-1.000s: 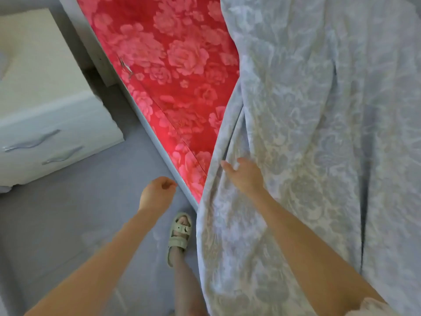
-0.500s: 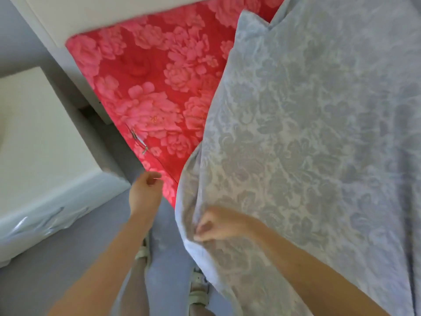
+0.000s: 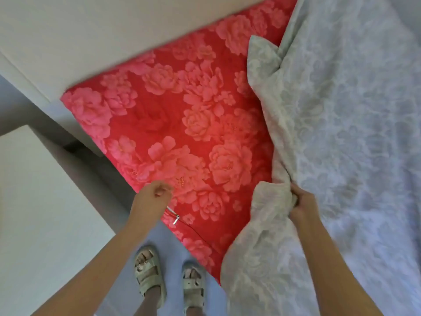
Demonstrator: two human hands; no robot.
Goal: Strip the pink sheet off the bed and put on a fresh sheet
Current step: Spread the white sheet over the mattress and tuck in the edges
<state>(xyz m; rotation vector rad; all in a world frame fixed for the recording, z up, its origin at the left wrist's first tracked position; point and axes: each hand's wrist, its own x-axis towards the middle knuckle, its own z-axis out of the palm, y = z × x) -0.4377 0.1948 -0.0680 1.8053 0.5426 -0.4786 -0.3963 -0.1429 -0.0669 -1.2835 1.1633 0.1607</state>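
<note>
The fresh sheet [image 3: 341,133], pale with a damask figure, covers the right part of the bed. Its bunched edge runs from the headboard [image 3: 114,30] down toward the person's feet. Left of that edge the red floral mattress [image 3: 182,133] lies bare (probably its zipped cover, not the pink sheet, which is nowhere in view). The right hand [image 3: 303,208] clutches a fistful of the edge. The left hand [image 3: 151,199], loosely curled and holding nothing, hovers nearer the bare corner beside the nightstand [image 3: 34,213]. 1 zip pull [image 3: 176,219] hangs just below it. No writing is legible.
</note>
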